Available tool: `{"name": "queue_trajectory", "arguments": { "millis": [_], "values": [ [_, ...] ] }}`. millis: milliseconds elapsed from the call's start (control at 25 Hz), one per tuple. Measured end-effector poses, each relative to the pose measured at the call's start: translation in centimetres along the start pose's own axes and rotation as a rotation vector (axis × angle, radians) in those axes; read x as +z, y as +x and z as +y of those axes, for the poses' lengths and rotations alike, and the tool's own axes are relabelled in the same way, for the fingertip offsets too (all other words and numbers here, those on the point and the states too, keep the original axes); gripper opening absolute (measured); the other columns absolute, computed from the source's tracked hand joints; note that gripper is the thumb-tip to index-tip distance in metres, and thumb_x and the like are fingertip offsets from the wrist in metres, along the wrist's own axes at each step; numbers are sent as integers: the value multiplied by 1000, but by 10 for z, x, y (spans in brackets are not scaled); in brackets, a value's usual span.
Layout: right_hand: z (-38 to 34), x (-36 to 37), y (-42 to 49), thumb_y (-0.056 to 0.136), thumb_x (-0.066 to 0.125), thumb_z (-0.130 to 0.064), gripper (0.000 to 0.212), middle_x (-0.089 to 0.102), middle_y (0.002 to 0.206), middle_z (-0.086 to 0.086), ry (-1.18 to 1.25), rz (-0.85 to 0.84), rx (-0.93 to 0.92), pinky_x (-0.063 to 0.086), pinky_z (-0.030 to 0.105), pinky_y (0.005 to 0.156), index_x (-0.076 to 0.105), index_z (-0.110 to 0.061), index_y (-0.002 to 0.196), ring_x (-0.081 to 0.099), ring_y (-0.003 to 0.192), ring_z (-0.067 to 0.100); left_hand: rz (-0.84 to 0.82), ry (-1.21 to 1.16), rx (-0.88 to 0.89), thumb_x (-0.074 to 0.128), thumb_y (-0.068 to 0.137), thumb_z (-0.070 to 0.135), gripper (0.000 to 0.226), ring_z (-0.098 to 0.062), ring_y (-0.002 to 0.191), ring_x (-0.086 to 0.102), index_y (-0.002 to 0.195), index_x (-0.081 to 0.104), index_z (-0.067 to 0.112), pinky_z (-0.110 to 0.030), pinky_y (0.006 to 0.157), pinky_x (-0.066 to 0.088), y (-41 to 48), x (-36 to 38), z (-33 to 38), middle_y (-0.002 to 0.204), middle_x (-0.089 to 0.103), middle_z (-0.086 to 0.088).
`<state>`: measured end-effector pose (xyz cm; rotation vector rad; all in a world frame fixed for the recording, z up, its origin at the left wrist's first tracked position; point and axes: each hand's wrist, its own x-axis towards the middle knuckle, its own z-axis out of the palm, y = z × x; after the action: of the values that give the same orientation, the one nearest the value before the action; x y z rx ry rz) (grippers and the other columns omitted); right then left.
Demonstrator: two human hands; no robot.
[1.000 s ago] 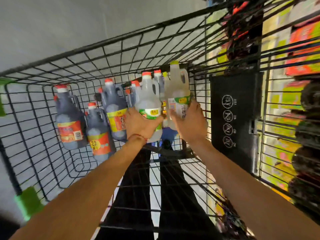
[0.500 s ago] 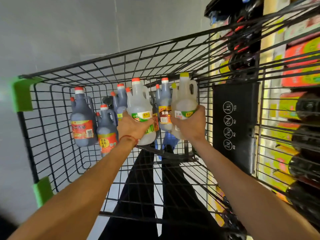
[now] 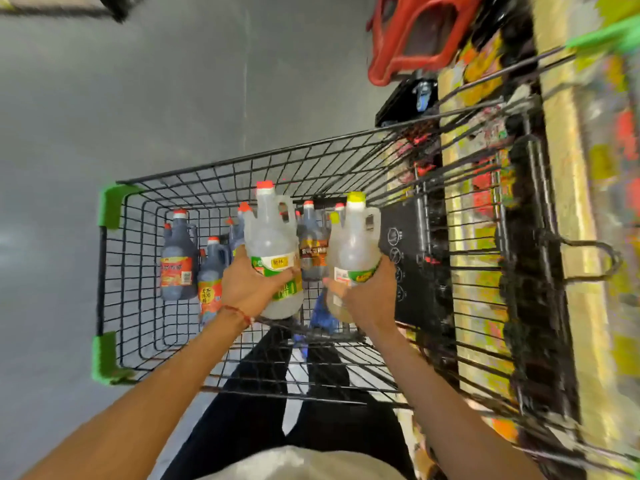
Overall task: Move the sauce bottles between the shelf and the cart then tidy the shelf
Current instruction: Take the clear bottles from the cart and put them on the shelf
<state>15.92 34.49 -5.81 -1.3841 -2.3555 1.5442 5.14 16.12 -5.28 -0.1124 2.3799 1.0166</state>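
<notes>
My left hand [image 3: 247, 287] grips a clear bottle with a red cap [image 3: 272, 237] by its lower body. My right hand [image 3: 372, 296] grips a clear bottle with a yellow cap [image 3: 353, 240] the same way. Both bottles are held upright above the black wire cart [image 3: 242, 161]. Several dark sauce bottles with red caps stand in the cart's basket, one at the far left [image 3: 178, 254], one beside it [image 3: 211, 275] and one between the two held bottles [image 3: 313, 244].
The shelf [image 3: 568, 202] with blurred colourful goods runs along the right side, close to the cart. A red plastic stool [image 3: 419, 32] stands ahead near the shelf. Grey floor [image 3: 104, 98] lies to the left. The cart has green corner guards [image 3: 112, 202].
Both hands have lifted the two clear bottles up out of the cluster in the cart. The camera has pulled back and up, so the whole cart and the red stool show.
</notes>
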Motion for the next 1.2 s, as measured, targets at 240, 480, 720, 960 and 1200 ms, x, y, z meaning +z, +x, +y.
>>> {"name": "queue_trajectory", "arguments": {
  "millis": [240, 480, 720, 960, 1200],
  "values": [
    [-17, -36, -57, 55, 102, -14, 85, 59, 109, -14, 64, 98, -261, 50, 8, 84, 52, -25, 121, 60, 99, -9, -103, -58, 228, 91, 62, 39, 67, -10, 92, 67, 115, 57, 19, -29, 81, 57, -32, -27, 32, 104, 70, 4],
    [-29, -37, -130, 57, 101, -31, 85, 66, 112, -10, 155, 328, -184, 55, 17, 86, 47, -41, 122, 65, 103, -3, -287, -43, 501, 88, 52, 55, 86, -9, 97, 65, 122, 53, 20, -28, 83, 54, -59, -63, 45, 112, 67, 7],
    [-42, -24, -214, 58, 102, -25, 91, 59, 112, -17, 273, 545, 2, 48, 8, 79, 42, -34, 126, 61, 100, 2, -541, -59, 668, 86, 46, 61, 94, -7, 100, 67, 125, 52, 26, -37, 88, 58, -90, -83, 47, 111, 69, 13],
    [-21, -19, -316, 61, 100, -30, 94, 56, 118, -18, 363, 808, 104, 41, 6, 81, 41, -27, 134, 58, 107, 6, -782, 59, 851, 87, 45, 64, 95, -8, 105, 65, 124, 50, 27, -40, 89, 57, -146, -61, 52, 116, 66, 12],
    [18, -18, -413, 58, 101, -30, 97, 59, 123, -9, 477, 1094, 203, 49, 22, 90, 44, -23, 137, 60, 113, 13, -1033, 106, 958, 86, 41, 55, 94, 6, 102, 61, 123, 50, 27, -21, 82, 53, -239, -25, 39, 114, 65, 14]
  ]
}}
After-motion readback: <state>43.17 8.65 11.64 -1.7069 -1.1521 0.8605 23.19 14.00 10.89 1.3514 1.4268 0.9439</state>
